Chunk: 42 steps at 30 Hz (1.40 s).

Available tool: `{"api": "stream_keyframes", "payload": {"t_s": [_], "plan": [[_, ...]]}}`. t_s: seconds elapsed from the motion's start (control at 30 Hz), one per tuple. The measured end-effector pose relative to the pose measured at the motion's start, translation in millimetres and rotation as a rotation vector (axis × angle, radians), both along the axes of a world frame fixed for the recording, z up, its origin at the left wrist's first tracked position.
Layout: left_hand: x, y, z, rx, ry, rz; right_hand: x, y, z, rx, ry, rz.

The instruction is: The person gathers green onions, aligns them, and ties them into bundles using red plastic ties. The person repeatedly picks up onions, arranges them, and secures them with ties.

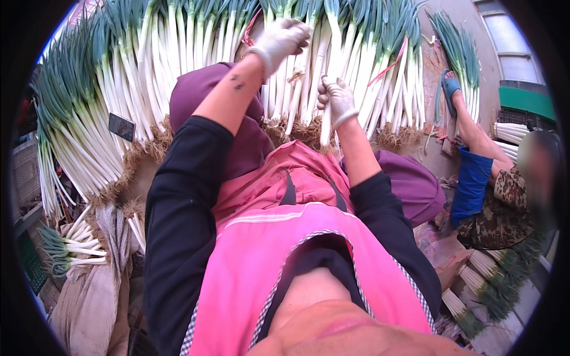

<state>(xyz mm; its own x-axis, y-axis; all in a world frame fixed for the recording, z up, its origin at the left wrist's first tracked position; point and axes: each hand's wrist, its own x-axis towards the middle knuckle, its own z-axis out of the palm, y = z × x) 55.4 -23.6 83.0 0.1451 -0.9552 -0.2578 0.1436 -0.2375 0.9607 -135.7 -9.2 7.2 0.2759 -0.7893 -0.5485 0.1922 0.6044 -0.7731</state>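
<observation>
Both my hands wear pale knitted gloves. My right hand (pixel 338 95) is closed around the white stem of a long green onion (pixel 326 127), whose roots hang just below it. Farther up and to the left, my left hand (pixel 285 40) is over the onion row with its fingers curled; whether anything is in them cannot be made out. A wide curved row of long green onions (pixel 222 42) lies before me, leaves away and brown roots (pixel 401 135) towards me. Pink-red ties (pixel 388 64) lie among them.
A dark phone-like object (pixel 121 127) rests on the onions at left. Below it are small onions (pixel 84 249) and sacking (pixel 89 298). Another person's sandalled foot (pixel 451 91) is at right, beside more onions (pixel 465 71). Tied bundles (pixel 474 280) lie at lower right, near a green crate (pixel 525 102).
</observation>
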Motion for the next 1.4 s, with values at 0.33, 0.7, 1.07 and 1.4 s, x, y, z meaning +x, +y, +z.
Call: {"api": "stream_keyframes", "payload": {"t_s": [0.33, 0.7, 1.07, 1.4], "plan": [[-76, -44, -41, 0.162, 0.593, -0.024, -36, 99, 88, 0.009, -0.003, 0.317], [-48, -35, -8, -0.138, 0.505, 0.173, -101, 153, 53, -0.295, 0.285, 0.297], [-11, -8, 41, -0.514, 0.840, -0.036, -112, 147, 43, -0.172, 0.133, 0.201], [19, -24, -13, -0.217, 0.834, 0.093, -101, 149, 43, -0.226, 0.203, 0.177]]}}
